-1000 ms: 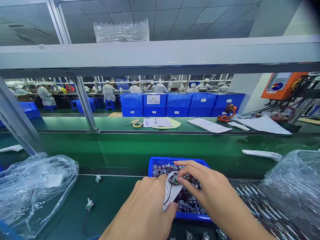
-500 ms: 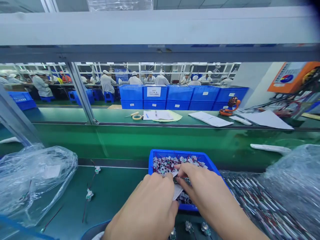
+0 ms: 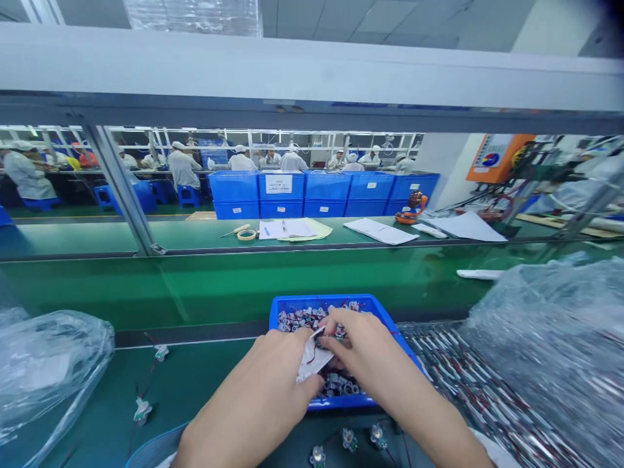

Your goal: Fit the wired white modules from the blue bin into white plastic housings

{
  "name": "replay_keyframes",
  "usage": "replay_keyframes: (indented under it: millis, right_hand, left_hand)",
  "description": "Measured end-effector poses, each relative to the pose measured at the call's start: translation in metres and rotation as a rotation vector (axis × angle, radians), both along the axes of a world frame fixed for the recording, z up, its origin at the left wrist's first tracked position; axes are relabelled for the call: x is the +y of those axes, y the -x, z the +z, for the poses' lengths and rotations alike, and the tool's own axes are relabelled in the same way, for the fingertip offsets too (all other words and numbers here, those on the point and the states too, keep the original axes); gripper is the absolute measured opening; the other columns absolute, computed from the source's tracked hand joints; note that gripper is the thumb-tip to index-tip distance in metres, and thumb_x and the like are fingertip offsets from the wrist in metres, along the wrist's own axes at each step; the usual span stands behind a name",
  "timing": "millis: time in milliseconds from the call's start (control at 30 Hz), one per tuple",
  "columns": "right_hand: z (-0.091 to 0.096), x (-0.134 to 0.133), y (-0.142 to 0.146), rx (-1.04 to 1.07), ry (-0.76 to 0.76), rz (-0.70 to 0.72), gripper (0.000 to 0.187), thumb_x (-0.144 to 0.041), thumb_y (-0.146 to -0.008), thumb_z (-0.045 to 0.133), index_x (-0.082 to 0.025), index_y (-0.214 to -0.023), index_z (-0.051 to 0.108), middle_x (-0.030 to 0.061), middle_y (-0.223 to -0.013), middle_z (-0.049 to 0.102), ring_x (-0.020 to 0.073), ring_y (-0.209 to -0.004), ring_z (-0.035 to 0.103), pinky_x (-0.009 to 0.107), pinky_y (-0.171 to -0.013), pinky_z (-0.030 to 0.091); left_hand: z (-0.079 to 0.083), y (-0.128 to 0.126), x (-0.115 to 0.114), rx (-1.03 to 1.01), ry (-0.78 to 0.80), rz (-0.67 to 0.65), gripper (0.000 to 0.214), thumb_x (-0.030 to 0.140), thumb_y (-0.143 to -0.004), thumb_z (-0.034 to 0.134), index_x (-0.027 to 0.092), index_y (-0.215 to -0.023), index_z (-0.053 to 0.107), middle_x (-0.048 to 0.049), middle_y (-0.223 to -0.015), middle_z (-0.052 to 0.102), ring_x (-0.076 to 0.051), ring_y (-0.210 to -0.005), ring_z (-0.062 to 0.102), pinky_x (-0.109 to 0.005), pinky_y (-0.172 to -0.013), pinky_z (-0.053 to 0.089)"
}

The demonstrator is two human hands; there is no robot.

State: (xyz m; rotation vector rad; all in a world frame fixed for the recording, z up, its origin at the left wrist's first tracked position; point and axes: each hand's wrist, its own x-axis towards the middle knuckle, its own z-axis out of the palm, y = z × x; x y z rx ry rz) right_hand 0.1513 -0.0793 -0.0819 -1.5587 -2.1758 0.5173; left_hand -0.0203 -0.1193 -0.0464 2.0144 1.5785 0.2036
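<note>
Two grips in view: my left grip and right grip.
Under them I count one blue tray; nearer me, three wired components; left of them, two more; outermost, one left plastic bag, one right plastic bag.

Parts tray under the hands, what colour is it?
The parts tray is bright blue, best in the head view.

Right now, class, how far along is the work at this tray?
Done: small wired components lie on the green bench mat. In hand: the left hand grips a crumpled white sheet, the right hand touching it. Left: wired parts heaped in the blue plastic tray.
</note>
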Motion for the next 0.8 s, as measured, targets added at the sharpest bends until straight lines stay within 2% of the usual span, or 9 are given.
replay_keyframes:
  millis: [133,267,367,467,567,633,700,767,800]
  right_hand:
    - [-0.005,0.003,0.000,0.081,0.020,-0.025,0.019,-0.003,-0.085,0.061,-0.021,-0.077,0.058,0.0001,-0.092,0.071,0.0136,-0.062,0.067,0.025,-0.063,0.046]
    - [-0.003,0.004,-0.005,0.136,0.043,-0.061,0.020,-0.002,-0.084,0.060,-0.021,-0.077,0.055,-0.0005,-0.092,0.071,0.0111,-0.055,0.064,0.024,-0.058,0.046]
    - [0.004,0.003,-0.014,0.163,0.046,-0.095,0.016,-0.006,-0.085,0.061,-0.022,-0.090,0.058,-0.0002,-0.099,0.073,0.0109,-0.052,0.063,0.024,-0.056,0.046]
    - [0.011,0.000,-0.024,0.164,0.048,-0.093,0.031,-0.012,-0.087,0.064,-0.024,-0.114,0.059,0.0009,-0.107,0.075,0.0124,-0.058,0.067,0.025,-0.059,0.050]
    - [0.023,0.007,-0.037,0.121,0.040,-0.048,0.019,-0.016,-0.089,0.064,-0.027,-0.102,0.071,-0.0033,-0.096,0.078,0.0155,-0.073,0.072,0.024,-0.068,0.052]
    - [0.034,0.024,-0.054,0.075,0.027,-0.057,0.013,-0.018,-0.090,0.065,-0.027,-0.092,0.075,-0.0038,-0.088,0.077,0.0172,-0.077,0.072,0.026,-0.073,0.052]
    - [0.045,0.054,-0.079,0.029,0.035,-0.132,0.010,-0.020,-0.092,0.066,-0.024,-0.095,0.075,-0.0011,-0.088,0.076,0.0171,-0.075,0.071,0.029,-0.076,0.054]
    - [0.048,0.093,-0.110,-0.013,0.083,-0.272,0.007,-0.020,-0.095,0.066,-0.018,-0.099,0.072,0.0026,-0.093,0.074,0.0152,-0.071,0.069,0.031,-0.075,0.056]
    - [0.046,0.113,-0.125,-0.030,0.122,-0.341,0.011,-0.023,-0.097,0.066,-0.016,-0.105,0.069,0.0036,-0.101,0.072,0.0152,-0.076,0.069,0.033,-0.075,0.058]
  left_hand:
    - [-0.004,-0.006,0.002,0.032,0.015,-0.016,0.026,0.028,-0.093,0.053,0.028,-0.117,0.064,-0.0058,-0.113,0.067,-0.030,-0.105,0.060,-0.039,-0.084,0.044]
    - [-0.005,-0.015,0.002,0.070,-0.020,-0.046,0.034,0.024,-0.093,0.050,0.026,-0.125,0.063,-0.0092,-0.120,0.067,-0.030,-0.108,0.061,-0.038,-0.091,0.045]
    - [-0.005,-0.019,0.001,0.021,-0.032,-0.058,0.044,0.027,-0.093,0.051,0.025,-0.137,0.057,-0.0106,-0.125,0.067,-0.031,-0.115,0.061,-0.037,-0.095,0.045]
    - [-0.005,-0.023,0.002,-0.055,-0.024,-0.062,0.054,0.032,-0.094,0.051,0.026,-0.147,0.048,-0.0103,-0.133,0.065,-0.031,-0.121,0.059,-0.035,-0.097,0.047]
    - [-0.004,-0.029,0.003,-0.116,0.004,-0.064,0.063,0.040,-0.096,0.049,0.027,-0.157,0.034,-0.0091,-0.147,0.056,-0.032,-0.130,0.055,-0.035,-0.098,0.048]
    - [-0.001,-0.032,0.003,-0.113,0.061,-0.048,0.076,0.048,-0.096,0.048,0.025,-0.162,0.017,-0.0096,-0.159,0.042,-0.035,-0.137,0.048,-0.039,-0.101,0.048]
    - [0.005,-0.033,0.002,-0.096,0.099,-0.025,0.089,0.056,-0.095,0.048,0.021,-0.163,0.002,-0.0105,-0.166,0.025,-0.040,-0.145,0.037,-0.045,-0.106,0.046]
    - [0.007,-0.031,0.003,-0.048,0.120,-0.024,0.088,0.057,-0.096,0.045,0.019,-0.163,0.000,-0.0091,-0.168,0.015,-0.041,-0.151,0.024,-0.052,-0.113,0.040]
    - [0.007,-0.030,0.005,-0.007,0.120,-0.033,0.082,0.053,-0.098,0.043,0.019,-0.163,0.006,-0.0088,-0.168,0.015,-0.041,-0.152,0.021,-0.054,-0.116,0.036]
